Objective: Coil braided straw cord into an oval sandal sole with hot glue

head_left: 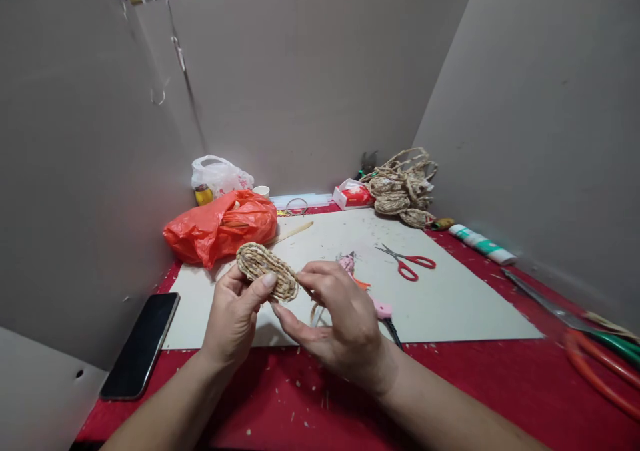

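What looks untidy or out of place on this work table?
Small pale straw scraps lie scattered over the red table cover. A phone leans at the left edge, partly off the cover. Otherwise nothing looks damaged.

Even, soft overhead light, faint shadows; wide-angle stretching and blur toward the right edge.

board open right, scissors, bag left

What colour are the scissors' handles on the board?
Red, on the scissors; clearest in the head view.
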Motion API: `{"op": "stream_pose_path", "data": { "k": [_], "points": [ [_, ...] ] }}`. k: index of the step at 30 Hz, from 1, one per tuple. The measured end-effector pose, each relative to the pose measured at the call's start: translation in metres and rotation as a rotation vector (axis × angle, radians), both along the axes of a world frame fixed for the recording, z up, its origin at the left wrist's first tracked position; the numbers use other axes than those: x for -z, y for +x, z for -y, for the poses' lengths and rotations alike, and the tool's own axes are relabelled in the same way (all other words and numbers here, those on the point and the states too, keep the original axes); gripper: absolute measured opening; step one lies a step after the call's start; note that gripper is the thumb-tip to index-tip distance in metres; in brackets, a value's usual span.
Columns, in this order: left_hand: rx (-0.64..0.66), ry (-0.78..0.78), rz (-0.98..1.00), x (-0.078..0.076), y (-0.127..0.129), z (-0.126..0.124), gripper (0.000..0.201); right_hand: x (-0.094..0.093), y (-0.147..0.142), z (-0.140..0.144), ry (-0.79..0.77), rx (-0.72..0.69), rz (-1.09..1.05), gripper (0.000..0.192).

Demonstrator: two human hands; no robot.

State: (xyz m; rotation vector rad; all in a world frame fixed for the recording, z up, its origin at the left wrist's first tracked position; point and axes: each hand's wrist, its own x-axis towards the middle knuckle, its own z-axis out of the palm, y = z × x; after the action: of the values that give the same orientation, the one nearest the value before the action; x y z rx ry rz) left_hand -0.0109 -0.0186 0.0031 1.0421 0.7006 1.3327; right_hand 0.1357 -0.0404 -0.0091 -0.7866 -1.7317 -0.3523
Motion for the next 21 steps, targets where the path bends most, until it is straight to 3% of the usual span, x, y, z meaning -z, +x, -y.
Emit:
{"op": "stream_pose_path", "data": {
  "k": [5,13,21],
  "points": [
    [0.005,0.012,-0.005,0.0005,0.0019,0.0013,0.016,0.0034,-0.0003,0.0,-0.023,0.006,-0.02,0.033],
    [-0.002,0.021,-0.026,0.0003,0.0013,0.0025,0.017,0.0022,-0.0009,0.0041,-0.063,-0.041,-0.003,0.048],
    [-0.022,0.013,-0.065,0.0033,0.0035,0.0031,0.017,-0.0027,0.0003,0.0038,-0.115,-0.052,0.001,0.042]
  ]
}}
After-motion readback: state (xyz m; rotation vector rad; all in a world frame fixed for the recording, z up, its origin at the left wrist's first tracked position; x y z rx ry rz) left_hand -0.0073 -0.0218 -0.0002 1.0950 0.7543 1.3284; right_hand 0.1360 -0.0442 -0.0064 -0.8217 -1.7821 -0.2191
